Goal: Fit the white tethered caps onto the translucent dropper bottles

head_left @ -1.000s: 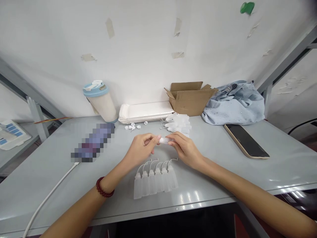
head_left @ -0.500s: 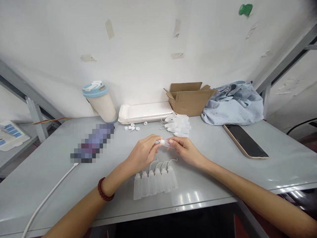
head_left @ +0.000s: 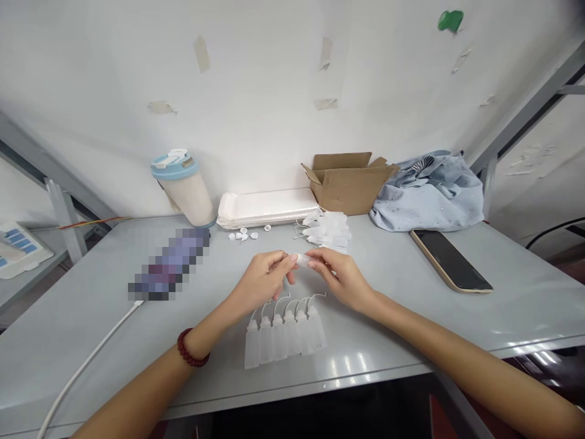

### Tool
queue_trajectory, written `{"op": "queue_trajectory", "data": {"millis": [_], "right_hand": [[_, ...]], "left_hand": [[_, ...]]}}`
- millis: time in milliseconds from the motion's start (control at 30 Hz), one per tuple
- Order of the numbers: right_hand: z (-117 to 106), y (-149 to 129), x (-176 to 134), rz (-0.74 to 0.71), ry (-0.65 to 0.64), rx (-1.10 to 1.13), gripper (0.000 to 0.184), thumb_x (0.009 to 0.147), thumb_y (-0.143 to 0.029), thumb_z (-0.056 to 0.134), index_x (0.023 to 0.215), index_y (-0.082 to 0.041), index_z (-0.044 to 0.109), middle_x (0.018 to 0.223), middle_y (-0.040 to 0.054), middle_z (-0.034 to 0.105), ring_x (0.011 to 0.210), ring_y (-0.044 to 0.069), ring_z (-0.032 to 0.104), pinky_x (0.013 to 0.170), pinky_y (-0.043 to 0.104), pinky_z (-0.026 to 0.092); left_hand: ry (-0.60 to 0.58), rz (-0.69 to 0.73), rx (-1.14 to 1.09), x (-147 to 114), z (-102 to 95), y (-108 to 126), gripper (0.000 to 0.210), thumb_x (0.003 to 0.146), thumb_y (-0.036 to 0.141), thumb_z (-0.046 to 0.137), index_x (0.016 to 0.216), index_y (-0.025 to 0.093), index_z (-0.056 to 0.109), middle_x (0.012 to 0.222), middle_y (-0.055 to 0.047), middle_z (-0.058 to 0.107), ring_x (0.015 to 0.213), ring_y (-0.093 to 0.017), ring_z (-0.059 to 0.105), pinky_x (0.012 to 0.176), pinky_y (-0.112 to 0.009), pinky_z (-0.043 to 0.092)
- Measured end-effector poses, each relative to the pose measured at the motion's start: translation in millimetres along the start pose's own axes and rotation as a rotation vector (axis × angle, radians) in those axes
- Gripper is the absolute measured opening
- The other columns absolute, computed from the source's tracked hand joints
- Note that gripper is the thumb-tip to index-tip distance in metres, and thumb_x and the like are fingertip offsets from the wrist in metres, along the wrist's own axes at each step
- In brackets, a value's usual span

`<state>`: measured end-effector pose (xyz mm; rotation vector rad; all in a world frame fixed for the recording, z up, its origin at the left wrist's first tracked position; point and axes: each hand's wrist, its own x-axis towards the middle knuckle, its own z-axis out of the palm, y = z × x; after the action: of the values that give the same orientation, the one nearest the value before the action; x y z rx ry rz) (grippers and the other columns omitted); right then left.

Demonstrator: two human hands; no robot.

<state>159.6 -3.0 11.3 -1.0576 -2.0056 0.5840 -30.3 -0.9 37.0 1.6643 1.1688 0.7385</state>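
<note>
Above the middle of the table I hold a small translucent squeeze bottle point(head_left: 303, 260) sideways between both hands. My left hand point(head_left: 267, 275) pinches its white neck or cap end with thumb and forefinger; whether that end is a separate cap is partly hidden. The fingers of my right hand point(head_left: 339, 274) are closed on the bottle's other end. Nearer to me, several like bottles point(head_left: 286, 335) lie side by side in a row, thin curved tubes or straps rising from their necks. Beyond my hands lies a pile of further bottles point(head_left: 329, 230), and left of it several small white caps point(head_left: 244, 235).
At the back stand a blue-lidded tumbler point(head_left: 187, 192), a stack of white sleeves point(head_left: 269, 207), an open cardboard box point(head_left: 350, 189) and a bunched light-blue cloth point(head_left: 429, 195). A phone point(head_left: 450, 259) lies right, a blurred-out device point(head_left: 171, 265) with a white cable point(head_left: 91, 369) left.
My left thumb has shifted forward onto the bottle's white end, and the fingers below it have spread a little. The right hand has barely moved. The bottle is still between both hands.
</note>
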Motion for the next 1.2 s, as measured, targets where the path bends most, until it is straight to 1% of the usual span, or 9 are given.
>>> {"op": "queue_trajectory", "data": {"millis": [167, 433, 500, 567, 700, 833, 1033, 1133, 1200], "right_hand": [[1.8, 5.4, -2.5, -0.172, 0.010, -0.138, 0.021, 0.095, -0.029, 0.042, 0.104, -0.016, 0.056, 0.083, 0.0068, 0.063, 0.069, 0.015, 0.058, 0.061, 0.026, 0.046], [0.4, 5.1, -4.1, -0.181, 0.022, -0.106, 0.022, 0.093, -0.031, 0.048, 0.102, -0.014, 0.058, 0.079, 0.0061, 0.061, 0.063, 0.013, 0.052, 0.059, 0.026, 0.044], [-2.8, -0.5, -2.7, -0.081, -0.010, -0.025, 0.023, 0.092, -0.031, 0.048, 0.098, -0.014, 0.061, 0.074, 0.0044, 0.060, 0.062, 0.013, 0.051, 0.059, 0.026, 0.041], [-6.2, -6.5, -0.6, 0.087, -0.079, 0.108, 0.025, 0.092, -0.033, 0.046, 0.093, -0.014, 0.063, 0.068, 0.0019, 0.058, 0.059, 0.012, 0.048, 0.057, 0.025, 0.039], [-9.8, -12.2, 2.9, 0.382, -0.200, 0.417, 0.033, 0.090, -0.042, 0.045, 0.076, -0.015, 0.058, 0.060, -0.0020, 0.048, 0.049, 0.009, 0.039, 0.050, 0.024, 0.034], [-9.1, -8.9, 4.8, 0.489, -0.257, 0.625, 0.043, 0.085, -0.053, 0.050, 0.062, -0.017, 0.046, 0.053, -0.0054, 0.035, 0.046, 0.006, 0.029, 0.046, 0.023, 0.027], [-9.2, -7.9, 6.8, 0.645, -0.296, 0.837, 0.044, 0.076, -0.056, 0.062, 0.066, -0.016, 0.044, 0.058, -0.0060, 0.038, 0.043, 0.002, 0.019, 0.042, 0.021, 0.015], [-9.2, -8.2, 6.9, 0.704, -0.322, 0.905, 0.044, 0.076, -0.055, 0.063, 0.067, -0.017, 0.042, 0.055, -0.0080, 0.033, 0.043, 0.002, 0.015, 0.041, 0.021, 0.012], [-8.7, -8.2, 6.8, 0.707, -0.316, 0.908, 0.044, 0.076, -0.056, 0.062, 0.067, -0.018, 0.041, 0.054, -0.0083, 0.032, 0.043, 0.003, 0.015, 0.041, 0.021, 0.012]], "left_hand": [[0.029, -0.025, -0.053, 1.8, 1.9, -5.5, 0.046, 0.088, 0.054, 0.044, 0.064, 0.016, 0.052, 0.053, 0.004, 0.055, 0.033, -0.006, 0.042, 0.043, -0.023, 0.038], [0.048, 0.017, 0.055, -0.8, 0.6, -2.4, 0.042, 0.089, 0.050, 0.044, 0.066, 0.017, 0.054, 0.046, 0.005, 0.051, 0.041, -0.009, 0.047, 0.048, -0.023, 0.039], [0.042, 0.046, 0.130, -2.7, 0.3, 0.1, 0.039, 0.090, 0.047, 0.045, 0.067, 0.017, 0.056, 0.044, 0.006, 0.048, 0.042, -0.010, 0.047, 0.047, -0.022, 0.037], [0.041, 0.094, 0.203, -4.1, 0.4, 1.7, 0.036, 0.090, 0.044, 0.045, 0.070, 0.017, 0.057, 0.044, 0.006, 0.048, 0.043, -0.010, 0.046, 0.046, -0.022, 0.036], [0.023, 0.200, 0.270, -5.2, 1.4, -0.3, 0.028, 0.092, 0.036, 0.044, 0.079, 0.016, 0.058, 0.056, 0.003, 0.058, 0.047, -0.010, 0.052, 0.051, -0.023, 0.039], [0.019, 0.283, 0.330, -5.8, 2.5, -5.7, 0.020, 0.092, 0.031, 0.043, 0.086, 0.017, 0.056, 0.058, 0.003, 0.058, 0.053, -0.012, 0.056, 0.053, -0.023, 0.040], [0.041, 0.368, 0.422, -6.4, 4.2, -8.2, 0.018, 0.093, 0.027, 0.042, 0.090, 0.016, 0.056, 0.064, 0.001, 0.059, 0.054, -0.012, 0.055, 0.054, -0.024, 0.040], [0.034, 0.323, 0.399, -6.2, 4.9, -5.4, 0.020, 0.092, 0.031, 0.044, 0.091, 0.016, 0.057, 0.065, 0.000, 0.061, 0.054, -0.012, 0.055, 0.053, -0.023, 0.040], [0.018, 0.235, 0.327, -6.1, 5.2, -3.4, 0.024, 0.091, 0.036, 0.045, 0.089, 0.016, 0.057, 0.062, 0.001, 0.060, 0.051, -0.011, 0.056, 0.051, -0.022, 0.041]]}}
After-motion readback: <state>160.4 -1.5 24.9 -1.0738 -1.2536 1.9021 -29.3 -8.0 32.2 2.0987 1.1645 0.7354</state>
